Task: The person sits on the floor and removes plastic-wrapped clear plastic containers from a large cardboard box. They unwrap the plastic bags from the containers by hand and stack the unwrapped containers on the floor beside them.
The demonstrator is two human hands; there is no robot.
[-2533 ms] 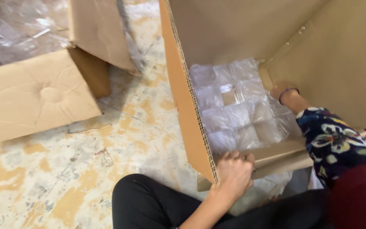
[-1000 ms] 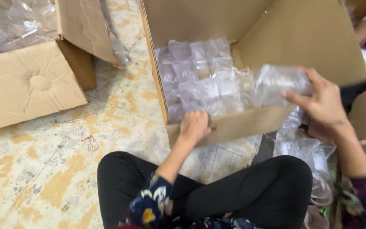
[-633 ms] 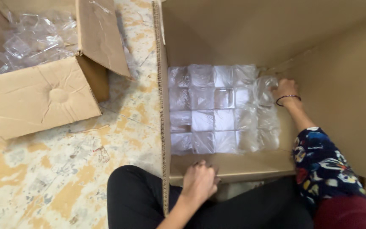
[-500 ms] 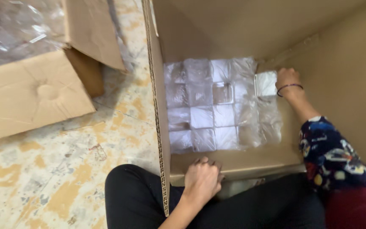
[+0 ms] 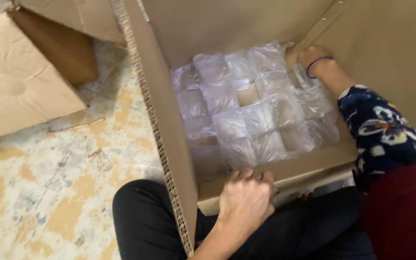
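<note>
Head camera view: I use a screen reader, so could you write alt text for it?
A person's left hand grips the near edge of a large open cardboard box while the right hand reaches into its far corner among a layer of clear plastic-wrapped packs. Another cardboard box sits on the mottled floor.

right hand (image 5: 314, 57) reached deeper into box (image 5: 169, 130) corner

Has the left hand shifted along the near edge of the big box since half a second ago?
No. The left hand still grips the near wall of the cardboard box, beside its left flap, just as before.
</note>
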